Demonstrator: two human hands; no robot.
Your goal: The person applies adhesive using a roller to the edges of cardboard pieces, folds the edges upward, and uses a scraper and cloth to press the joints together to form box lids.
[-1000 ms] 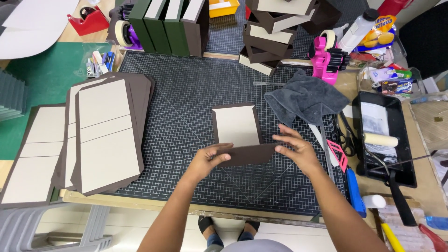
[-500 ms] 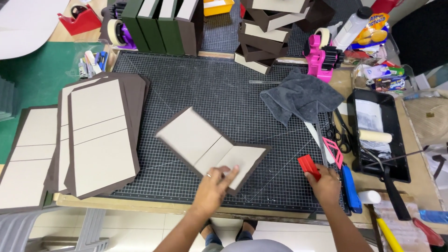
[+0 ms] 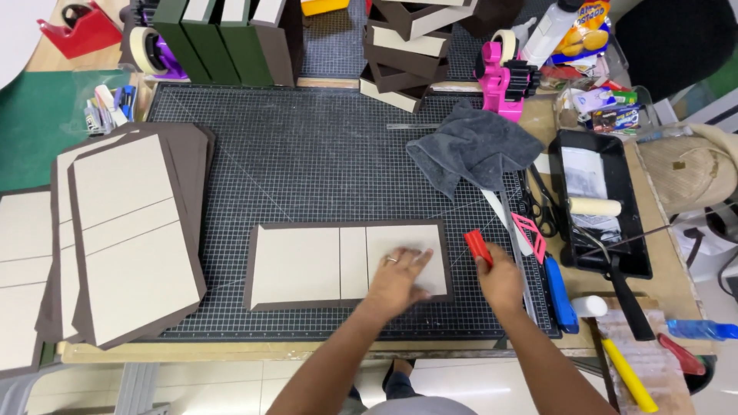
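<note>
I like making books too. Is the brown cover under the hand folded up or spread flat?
Spread flat. The brown cover lies open on the cutting mat, all three cream panels showing, left hand pressing it.

Wooden workbench (image 3: 231, 352), pale tiled floor (image 3: 231, 384) below, even light.

Your left hand (image 3: 397, 278) covered the lower right part of the board cover (image 3: 307, 265), so its corner at about 4 o'clock could not be seen. Your right hand (image 3: 500, 278) hid most of the red tool (image 3: 477, 246); only its upper end showed. At 9 o'clock the stacked covers (image 3: 23, 261) were cut by the edge. Small items in the clear tub (image 3: 104, 111) were too small to tell.
</note>
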